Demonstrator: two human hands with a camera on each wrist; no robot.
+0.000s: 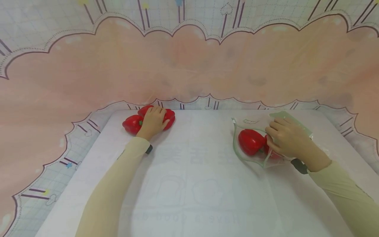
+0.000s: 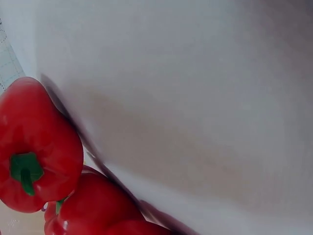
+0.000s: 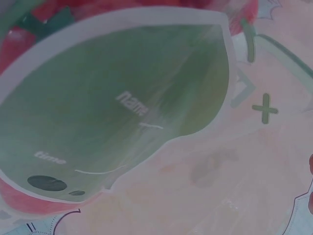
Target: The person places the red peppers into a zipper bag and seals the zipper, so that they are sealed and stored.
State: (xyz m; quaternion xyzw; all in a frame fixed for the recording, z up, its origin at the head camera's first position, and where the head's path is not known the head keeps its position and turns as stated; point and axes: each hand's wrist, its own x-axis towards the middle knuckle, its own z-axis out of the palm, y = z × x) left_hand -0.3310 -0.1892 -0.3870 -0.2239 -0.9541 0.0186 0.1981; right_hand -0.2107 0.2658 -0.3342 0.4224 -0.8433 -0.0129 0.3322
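Observation:
Three red bell peppers lie together at the table's far left: one on the left (image 1: 131, 124), one behind (image 1: 143, 110) and one on the right (image 1: 170, 117). My left hand (image 1: 153, 122) reaches over them and grips the right one, thumb along its near side. In the left wrist view a pepper (image 2: 46, 132) with a green stem sits beside another (image 2: 100, 203); no fingers show there. On the right, my right hand (image 1: 288, 136) holds a clear, green-edged plastic bag (image 1: 251, 123) with curled fingers. Inside lie a red bell pepper (image 1: 251, 142) and another, partly hidden (image 1: 270, 151).
A white sheet with faint print covers the table (image 1: 189, 184). Behind it hangs a peach curtain (image 1: 189, 72) with a scalloped border. The bag's printed green label (image 3: 146, 88) fills much of the right wrist view.

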